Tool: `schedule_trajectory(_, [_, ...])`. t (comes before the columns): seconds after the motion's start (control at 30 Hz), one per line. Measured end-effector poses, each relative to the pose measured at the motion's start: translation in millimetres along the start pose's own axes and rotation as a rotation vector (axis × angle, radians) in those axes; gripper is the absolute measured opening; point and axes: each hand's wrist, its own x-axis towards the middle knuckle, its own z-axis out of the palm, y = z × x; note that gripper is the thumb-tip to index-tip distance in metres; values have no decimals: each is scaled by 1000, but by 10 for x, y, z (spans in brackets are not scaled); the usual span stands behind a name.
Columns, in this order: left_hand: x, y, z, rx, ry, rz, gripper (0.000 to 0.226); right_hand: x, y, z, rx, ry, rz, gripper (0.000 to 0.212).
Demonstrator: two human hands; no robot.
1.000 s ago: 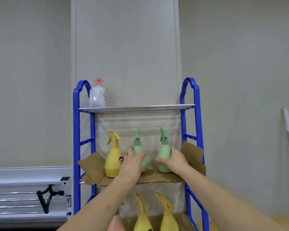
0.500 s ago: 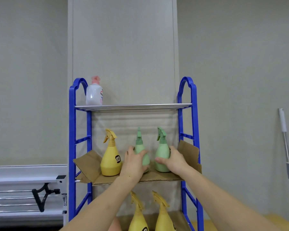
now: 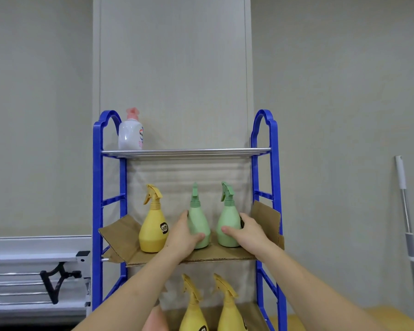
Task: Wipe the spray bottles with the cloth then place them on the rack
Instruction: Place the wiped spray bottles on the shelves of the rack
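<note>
Two green spray bottles stand upright side by side on the cardboard sheet (image 3: 225,255) lining the middle shelf of the blue rack (image 3: 97,211), each held by one hand. The left hand (image 3: 181,236) reaches up from below with its arm extended, fingers curled around the lower body of the left green spray bottle (image 3: 197,223), thumb on the bottle's left side. The right hand (image 3: 247,234) wraps the base of the right green spray bottle (image 3: 228,223) from the right, thumb across the front. A yellow spray bottle (image 3: 153,229) stands just beside the left hand. Two more yellow spray bottles (image 3: 194,311) on the shelf below are cut off by the picture's lower edge. A white pump bottle (image 3: 130,134) sits on the top shelf, its label partly turned away. No cloth can be made out.
</note>
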Motion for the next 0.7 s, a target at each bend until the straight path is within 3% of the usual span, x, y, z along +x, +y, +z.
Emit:
schedule_trajectory(0.1, [-14, -10, -6, 0, 5, 8, 78, -5, 5, -6, 3, 13, -14, 64])
schedule_trajectory(0.27, [-25, -47, -2, -88, 39, -21, 90, -14, 26, -2, -6, 27, -40, 63])
schedule_trajectory(0.5, [-22, -79, 6, -84, 30, 12, 84, -11, 41, -14, 2, 25, -36, 61])
schedule_trajectory(0.7, [-31, -134, 5, -88, 31, 27, 85, -26, 47, -14, 5, 58, -34, 74])
